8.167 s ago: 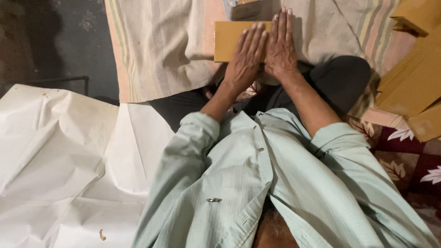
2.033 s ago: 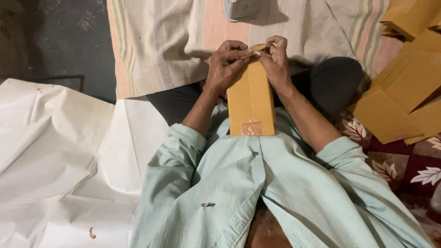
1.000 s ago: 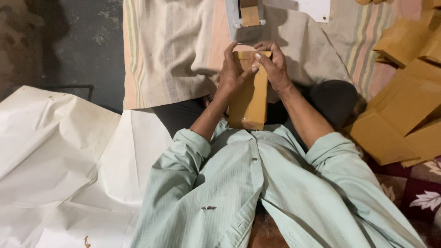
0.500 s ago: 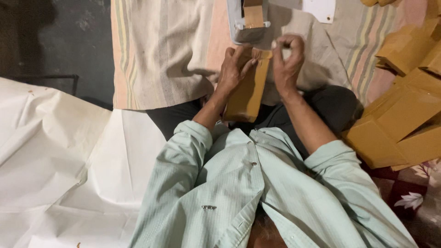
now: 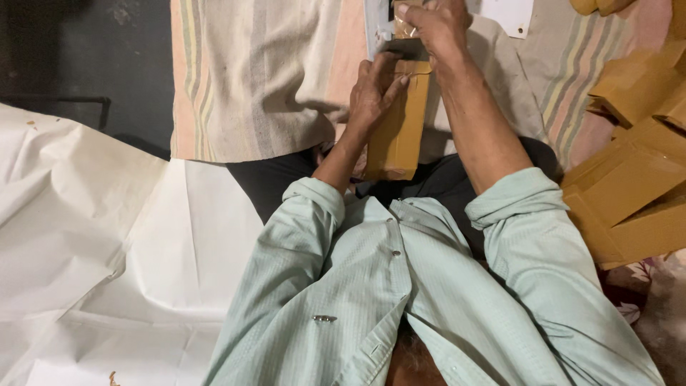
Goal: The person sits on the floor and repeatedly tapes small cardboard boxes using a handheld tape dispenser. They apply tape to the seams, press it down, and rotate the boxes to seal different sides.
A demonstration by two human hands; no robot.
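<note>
Head view, looking down over a pale green shirt (image 5: 400,300) in the foreground. Left of the shirt, large crumpled white paper sheets (image 5: 93,236) spread out. Just beyond the shirt's collar, a flat brown paper envelope (image 5: 396,132) standing on end between the forearms, lower end near the lap, upper flap end under the fingers. Left hand (image 5: 373,89) wrapped around the envelope's upper left edge, fingers curled shut on it, thumb pressed near the flap. Right hand (image 5: 436,28) just beyond the envelope's top, fingers pinched on a small brownish piece beside a pale grey dispenser-like object (image 5: 379,25); exactly what sits in that pinch, too blurred to tell. Right of the envelope, a loose heap of folded brown envelopes (image 5: 629,164) on a striped cloth (image 5: 257,71).

Possible trouble: only one hand on the tall envelope, so a likely tilt or slip toward the lap, with the flap closing crooked or creased. Also possible: the heap at the right sliding if nudged by the right elbow.
</note>
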